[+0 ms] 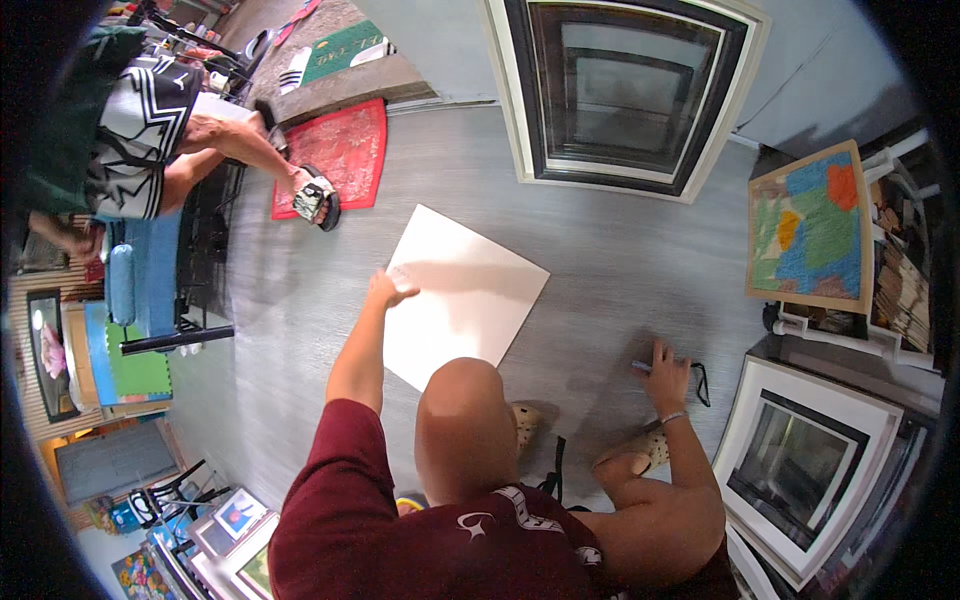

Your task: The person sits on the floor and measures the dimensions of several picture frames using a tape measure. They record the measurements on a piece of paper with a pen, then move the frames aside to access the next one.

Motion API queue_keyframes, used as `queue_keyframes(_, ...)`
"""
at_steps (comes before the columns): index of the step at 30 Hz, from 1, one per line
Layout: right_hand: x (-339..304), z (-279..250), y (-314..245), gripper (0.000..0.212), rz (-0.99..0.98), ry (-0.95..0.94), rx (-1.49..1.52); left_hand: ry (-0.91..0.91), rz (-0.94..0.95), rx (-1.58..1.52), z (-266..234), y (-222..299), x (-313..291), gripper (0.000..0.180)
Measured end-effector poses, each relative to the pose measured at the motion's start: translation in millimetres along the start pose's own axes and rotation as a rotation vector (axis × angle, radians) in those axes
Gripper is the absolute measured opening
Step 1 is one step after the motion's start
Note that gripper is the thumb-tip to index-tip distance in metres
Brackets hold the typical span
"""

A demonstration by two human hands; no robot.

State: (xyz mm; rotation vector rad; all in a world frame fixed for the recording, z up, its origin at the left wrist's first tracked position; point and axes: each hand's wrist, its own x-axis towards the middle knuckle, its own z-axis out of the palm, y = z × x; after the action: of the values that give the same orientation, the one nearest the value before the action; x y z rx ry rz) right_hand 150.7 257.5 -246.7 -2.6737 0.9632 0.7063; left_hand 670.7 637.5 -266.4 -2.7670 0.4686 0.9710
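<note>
A square white board (465,290) lies on the grey floor, turned cornerwise in front of my knees. My left hand (390,288) rests palm down at its left edge, the thumb spread out over the white surface; bright light washes out the other fingers. Away from the board, low over the floor on the right, my right hand (665,380) is closed about a slim blue-grey thing (641,367). Most of that thing is hidden by the hand, and its kind does not show. A dark strap loop (704,385) sticks out on the hand's other side.
Framed pieces lean at the far wall (625,95) and at the right (800,465). A colourful patchwork panel (808,225) stands beside stacked wood pieces (905,290). Far left, another person (150,150) in sandals stands by a red mat (345,150) and a dark-framed bench (180,345).
</note>
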Motion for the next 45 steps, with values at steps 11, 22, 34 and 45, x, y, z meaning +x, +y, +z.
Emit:
queue_keyframes(11, -38, -70, 48, 0.035, -0.033, 0.408, 0.261, 0.191, -0.25, -0.088, -5, 12, -39, 0.106)
queue_keyframes(22, -96, -172, 89, 0.079, 0.21, 0.595, 1.255, 0.213, 0.451, -0.566, -245, 37, -313, 0.026)
queue_keyframes(34, -172, -473, 1, 0.031, -0.84, 1.496, 1.184, 1.001, 1.113, -1.442, -334, 262, -340, 0.047)
queue_keyframes(45, -63, -443, -82, 0.01, -0.932, 0.877, 1.335, -0.003, 1.16, -2.053, -227, 402, -361, 0.035)
